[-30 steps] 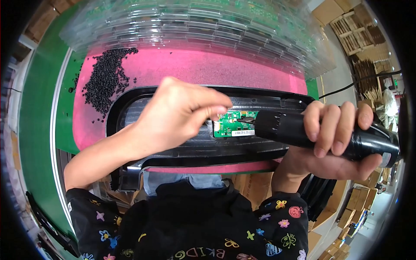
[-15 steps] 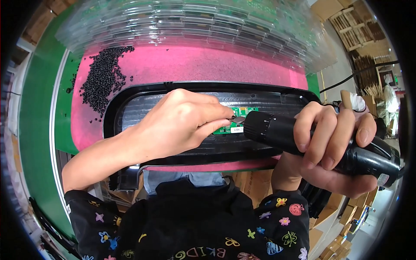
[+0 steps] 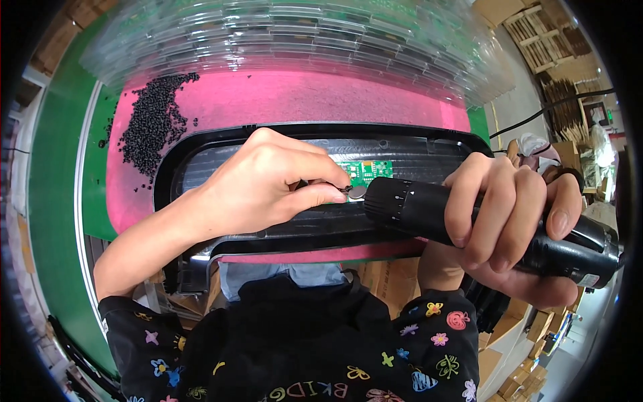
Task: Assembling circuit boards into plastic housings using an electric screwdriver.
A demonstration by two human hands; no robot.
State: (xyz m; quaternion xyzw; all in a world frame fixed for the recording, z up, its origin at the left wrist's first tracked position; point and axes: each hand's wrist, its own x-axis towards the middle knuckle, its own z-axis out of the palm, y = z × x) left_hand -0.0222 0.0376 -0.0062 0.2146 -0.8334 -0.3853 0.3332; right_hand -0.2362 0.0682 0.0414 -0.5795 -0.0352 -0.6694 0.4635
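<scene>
My right hand [image 3: 499, 214] is wrapped round a black electric screwdriver [image 3: 415, 204], which lies nearly level with its nose pointing left. My left hand [image 3: 278, 177] is closed in a pinch, thumb and forefinger on a tiny dark piece [image 3: 347, 189] too small to name for sure. A grey round bit shows between these fingertips and the screwdriver's nose; I cannot tell whether it belongs to the tool or the board. Beneath both lies a green circuit board [image 3: 375, 169], partly covered by my fingers. It sits inside a long black plastic housing [image 3: 321, 238] with raised rims.
Loose small black pieces [image 3: 151, 124] are heaped on the pink mat [image 3: 281, 97] at the far left. Behind stand stacked clear plastic trays [image 3: 301, 37] with green boards. A black cable [image 3: 549, 107] runs at the right, and cartons [image 3: 522, 382] stand on the floor.
Both hands have shifted slightly left and nearer to me over the board, the screwdriver's nose following the pinched fingertips. More of the board's far part shows. My grips look the same.
</scene>
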